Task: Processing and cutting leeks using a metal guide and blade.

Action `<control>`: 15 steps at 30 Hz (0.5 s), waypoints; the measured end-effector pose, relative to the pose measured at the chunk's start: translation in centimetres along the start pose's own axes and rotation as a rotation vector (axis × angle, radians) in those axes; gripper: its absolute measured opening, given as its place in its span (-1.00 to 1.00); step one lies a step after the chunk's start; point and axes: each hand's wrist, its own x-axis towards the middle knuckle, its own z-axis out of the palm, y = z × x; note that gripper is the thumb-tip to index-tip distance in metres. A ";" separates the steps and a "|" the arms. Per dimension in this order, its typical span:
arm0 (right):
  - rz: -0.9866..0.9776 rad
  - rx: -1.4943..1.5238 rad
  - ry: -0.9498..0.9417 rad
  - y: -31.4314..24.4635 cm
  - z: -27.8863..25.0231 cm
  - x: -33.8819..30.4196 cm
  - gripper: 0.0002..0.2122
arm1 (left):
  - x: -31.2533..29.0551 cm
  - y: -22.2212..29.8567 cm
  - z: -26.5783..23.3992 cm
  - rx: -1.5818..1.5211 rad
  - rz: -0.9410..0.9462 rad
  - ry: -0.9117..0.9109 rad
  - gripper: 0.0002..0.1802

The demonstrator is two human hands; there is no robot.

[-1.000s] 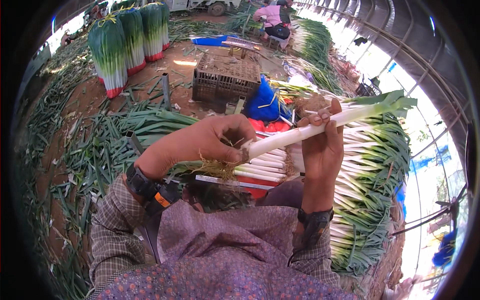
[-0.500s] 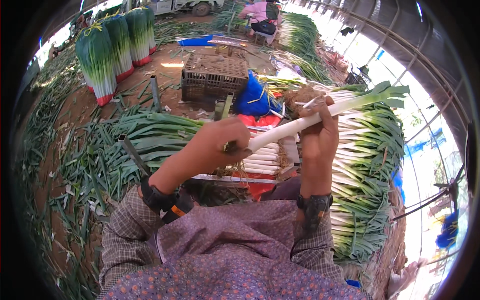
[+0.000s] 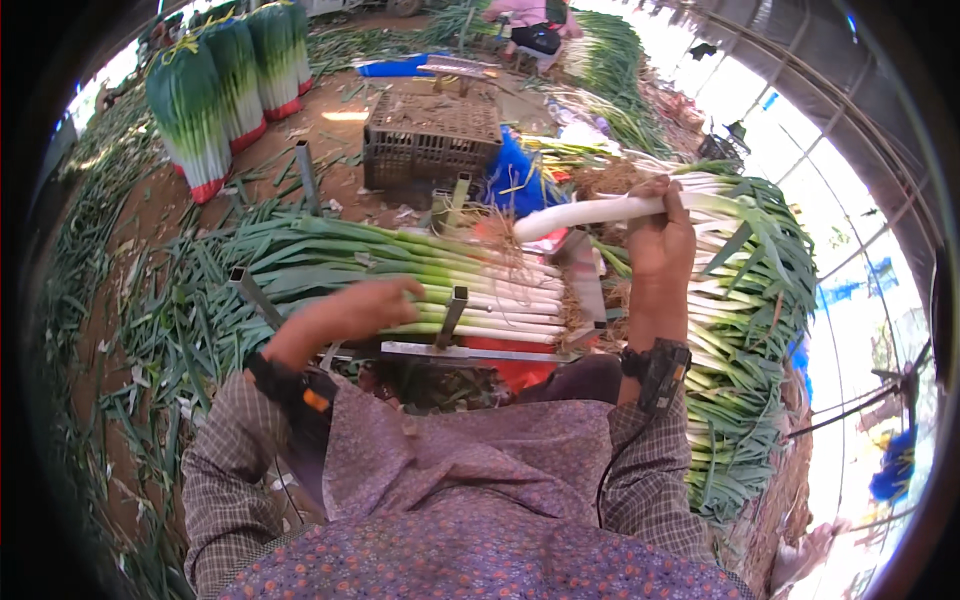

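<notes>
My right hand (image 3: pixel 660 225) is closed around the white stalk of a leek (image 3: pixel 585 213), held up slantwise with its root end to the left and its green leaves drooping to the right. My left hand (image 3: pixel 365 308) is apart from it, slightly blurred, with loosely bent fingers and nothing visible in them. It hovers over a row of leeks (image 3: pixel 500 300) lying in a metal frame (image 3: pixel 450 318), their white root ends to the right and green tops to the left. A big pile of leeks (image 3: pixel 740 300) lies beyond my right hand.
Upright metal posts (image 3: pixel 306 175) rise around the frame. Behind it stand a dark plastic crate (image 3: pixel 430 150) and a blue bag (image 3: pixel 517 175). Tied leek bundles (image 3: pixel 195 120) stand at the far left. A person in pink (image 3: pixel 535 25) sits at the back. Leaf scraps litter the ground.
My left hand has let go of the leek's root end and moved left and down. My right hand still holds the leek, now slightly lower and more level, farther right.
</notes>
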 end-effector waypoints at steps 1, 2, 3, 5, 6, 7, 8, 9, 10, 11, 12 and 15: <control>-0.032 -0.062 -0.034 1.0 1.0 0.1 -0.87 | 0.4 -1.2 -1.1 -0.460 -0.110 0.059 -0.59; -0.062 -0.122 -0.069 2.3 1.9 0.2 -0.83 | 0.6 -2.7 -2.4 -0.578 -0.111 0.146 -0.59; -0.045 -0.116 -0.062 4.1 2.8 0.2 -0.83 | 0.7 -4.1 -3.4 -0.695 -0.119 0.238 -0.58; -0.064 -0.271 -0.094 7.3 4.2 0.1 -0.70 | 1.3 -3.5 -5.5 -0.777 -0.080 0.383 -0.59; -0.037 -0.341 -0.100 8.7 4.8 0.0 -0.59 | 1.6 -2.9 -6.5 -0.842 -0.028 0.535 -0.59; 0.003 -0.399 -0.132 10.5 5.1 0.0 -0.60 | 2.1 -2.9 -7.2 -0.844 -0.044 0.544 -0.59; 0.040 -0.459 -0.165 12.0 4.9 0.1 -0.62 | 2.8 -3.1 -7.8 -0.830 -0.050 0.605 -0.60; 0.044 -0.462 -0.162 12.4 4.5 0.4 -0.62 | 3.9 -3.3 -8.5 -0.818 -0.044 0.657 -0.62; 0.135 -0.621 -0.220 13.4 3.7 0.7 -0.56 | 4.7 -4.8 -8.7 -0.819 -0.063 0.666 -0.62; 0.225 -0.779 -0.280 14.1 2.9 1.2 -0.50 | 6.2 -6.9 -8.2 -0.587 -0.080 0.633 -0.63; 0.234 -0.780 -0.276 14.1 2.0 1.9 -0.50 | 8.2 -8.9 -7.5 -0.360 -0.084 0.587 -0.64; 0.416 -1.131 -0.435 13.7 -1.5 4.7 -0.51 | 14.6 -14.1 -3.4 -0.056 -0.219 0.591 -0.64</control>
